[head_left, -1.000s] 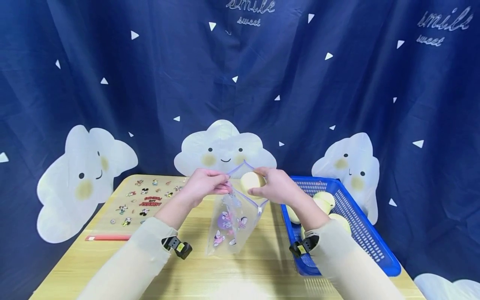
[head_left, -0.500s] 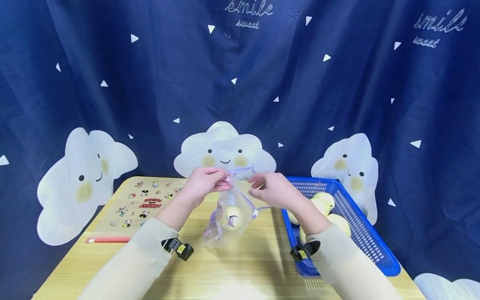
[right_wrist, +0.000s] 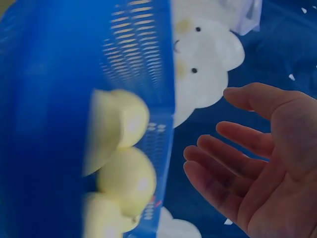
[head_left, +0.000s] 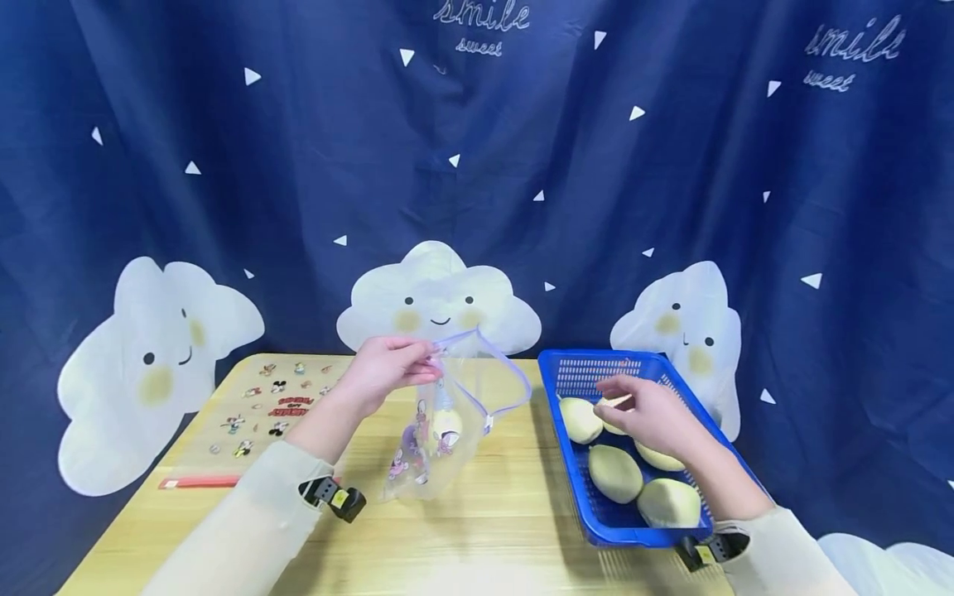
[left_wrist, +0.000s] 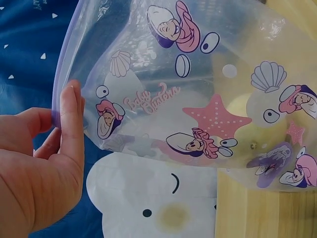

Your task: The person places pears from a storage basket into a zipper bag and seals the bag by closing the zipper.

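My left hand [head_left: 395, 368] pinches the rim of a clear zip bag [head_left: 465, 451] with a purple zip edge and cartoon shell prints. The bag hangs with its mouth spread, and a pale yellow pear [head_left: 447, 424] lies inside it, seen blurred through the plastic. In the left wrist view, thumb and fingers grip the bag's purple edge. My right hand [head_left: 650, 414] is above the blue basket [head_left: 570, 488], fingers loosely bent and holding nothing. Below and around it, several pears [head_left: 614, 473] lie in the basket; the hand hides part of some.
A second clear zip bag [head_left: 261, 414] with a red slider and cartoon prints lies flat on the wooden table [head_left: 477, 530] at the left. A dark blue curtain [head_left: 477, 207] with white clouds hangs behind the table.
The right hand let a pear drop into the zip bag, then moved right, from the bag's mouth to over the basket. The left hand keeps its grip on the bag.
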The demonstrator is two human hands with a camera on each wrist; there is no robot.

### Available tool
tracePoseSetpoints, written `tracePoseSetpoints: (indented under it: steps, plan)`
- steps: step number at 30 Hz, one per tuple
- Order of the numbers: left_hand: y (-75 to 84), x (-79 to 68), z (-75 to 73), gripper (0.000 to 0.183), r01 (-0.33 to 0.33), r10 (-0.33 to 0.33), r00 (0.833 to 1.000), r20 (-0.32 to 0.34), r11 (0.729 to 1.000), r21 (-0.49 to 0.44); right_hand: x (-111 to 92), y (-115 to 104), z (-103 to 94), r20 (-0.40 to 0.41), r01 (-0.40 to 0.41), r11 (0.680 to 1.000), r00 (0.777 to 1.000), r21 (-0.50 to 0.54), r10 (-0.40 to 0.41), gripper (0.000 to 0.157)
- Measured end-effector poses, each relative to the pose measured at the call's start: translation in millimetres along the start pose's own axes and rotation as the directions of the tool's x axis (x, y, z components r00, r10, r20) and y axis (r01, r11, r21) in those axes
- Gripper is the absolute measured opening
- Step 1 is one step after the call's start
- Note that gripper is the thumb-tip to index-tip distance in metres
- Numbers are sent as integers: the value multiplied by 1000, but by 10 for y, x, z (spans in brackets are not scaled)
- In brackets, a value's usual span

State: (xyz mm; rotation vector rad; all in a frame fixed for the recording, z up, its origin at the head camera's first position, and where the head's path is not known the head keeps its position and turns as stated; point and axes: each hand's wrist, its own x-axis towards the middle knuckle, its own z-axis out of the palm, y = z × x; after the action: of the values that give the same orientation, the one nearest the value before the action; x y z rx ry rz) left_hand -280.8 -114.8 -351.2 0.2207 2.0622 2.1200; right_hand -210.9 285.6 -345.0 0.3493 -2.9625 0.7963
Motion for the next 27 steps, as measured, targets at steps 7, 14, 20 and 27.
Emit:
tracePoseSetpoints:
  steps: [7,14,20,27]
  plan:
    - [-6,-33,-24,35,12,-12,1000,-4,1000,-3,-191,304,143,52,-55,998,997,-37,57,48]
    - [-20,-37,-20,34,16,-16,1000,-9,1000,-9,-224,385,296,122,-29,996,992,-88,39,57]
    - [-14,-47,-30,35,13,-13,1000,-11,1000,-14,-251,418,417,222,-25,996,974,-87,44,74]
    - [-34,-40,-47,33,3,-4,1000,-11,1000,-22,-258,411,463,249,2,991,968,-133,31,74]
